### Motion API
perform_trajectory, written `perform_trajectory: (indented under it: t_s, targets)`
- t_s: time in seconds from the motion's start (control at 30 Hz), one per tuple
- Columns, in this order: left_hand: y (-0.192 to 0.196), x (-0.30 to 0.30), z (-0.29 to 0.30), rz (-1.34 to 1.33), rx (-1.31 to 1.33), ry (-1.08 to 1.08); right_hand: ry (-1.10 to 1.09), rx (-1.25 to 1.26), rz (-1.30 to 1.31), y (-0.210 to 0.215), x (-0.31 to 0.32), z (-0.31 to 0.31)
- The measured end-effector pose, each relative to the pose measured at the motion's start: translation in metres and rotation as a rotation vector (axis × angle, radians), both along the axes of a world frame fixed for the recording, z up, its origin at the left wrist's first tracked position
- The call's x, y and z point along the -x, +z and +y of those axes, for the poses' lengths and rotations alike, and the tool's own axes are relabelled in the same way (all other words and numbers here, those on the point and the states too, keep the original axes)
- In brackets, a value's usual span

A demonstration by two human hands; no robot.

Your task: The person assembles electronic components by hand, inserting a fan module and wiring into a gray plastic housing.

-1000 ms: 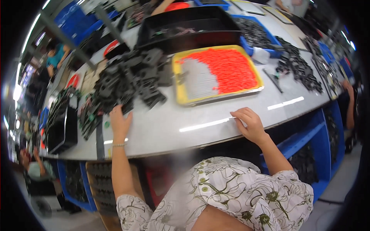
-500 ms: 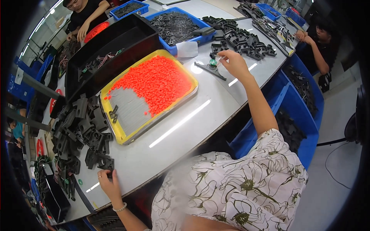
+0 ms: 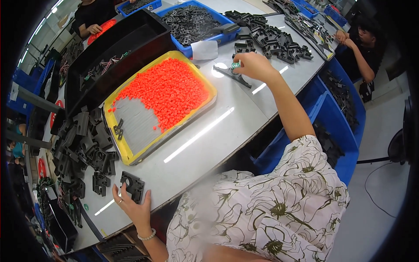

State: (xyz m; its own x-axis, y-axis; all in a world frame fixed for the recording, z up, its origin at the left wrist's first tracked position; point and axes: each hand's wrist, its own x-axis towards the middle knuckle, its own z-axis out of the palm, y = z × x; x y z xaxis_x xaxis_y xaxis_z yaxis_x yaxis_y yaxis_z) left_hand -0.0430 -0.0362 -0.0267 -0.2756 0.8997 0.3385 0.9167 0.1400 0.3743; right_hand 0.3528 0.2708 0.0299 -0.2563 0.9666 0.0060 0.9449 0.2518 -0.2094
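Observation:
My left hand (image 3: 134, 210) is at the near left edge of the table, its thumb and fingers around a black plastic housing (image 3: 133, 187) with a round hole. That housing stands apart from a heap of similar black housings (image 3: 83, 144) to the left. My right hand (image 3: 255, 67) is stretched to the far right of the table. Its thumb and fingertips pinch a small green round disc (image 3: 236, 65), partly hidden by the fingers. A thin dark strip-shaped part (image 3: 235, 78) lies on the table just below that hand.
A yellow-rimmed tray (image 3: 131, 158) of small orange-red pieces lies between my hands. Behind it stand a long black bin (image 3: 74, 83) and a blue bin (image 3: 185, 51) of dark parts. More black parts (image 3: 279, 43) are heaped at the far right. Two co-workers sit beyond.
My left hand has drawn the black housing rightward, away from the heap. My right hand has moved left and closed on the green disc. The view has shifted slightly.

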Motion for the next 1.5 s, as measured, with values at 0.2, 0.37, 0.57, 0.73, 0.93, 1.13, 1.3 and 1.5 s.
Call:
perform_trajectory:
  t_s: [0.2,0.37,0.57,0.73,0.93,1.13,1.3,1.5]
  targets:
    - [-0.007,0.006,0.016,-0.022,-0.006,-0.050,0.002,-0.070,-0.146,-0.047,0.009,-0.018]
    - [-0.003,0.011,0.015,-0.006,-0.110,-0.098,-0.025,-0.219,0.193,-0.052,-0.001,-0.037]
    - [-0.008,0.013,0.008,-1.416,-0.393,-0.028,-0.029,-0.489,0.545,-0.027,-0.050,-0.029]
    - [-0.003,0.008,0.027,-2.107,-0.363,-0.149,-0.047,-0.345,1.245,0.017,-0.066,-0.018]
    - [0.010,-0.012,0.045,-2.148,-0.213,-0.302,0.201,-0.131,1.550,0.052,-0.061,-0.047]
    - [0.009,-0.020,0.049,-2.206,-0.181,-0.413,0.462,0.015,1.371,0.050,0.001,-0.085]
    - [-0.002,-0.034,0.042,-1.714,-0.198,-0.272,0.501,-0.047,1.017,0.035,0.074,-0.103]
    - [0.016,-0.052,0.054,-1.967,-0.265,-0.367,0.824,0.371,1.125,-0.007,0.149,-0.114]
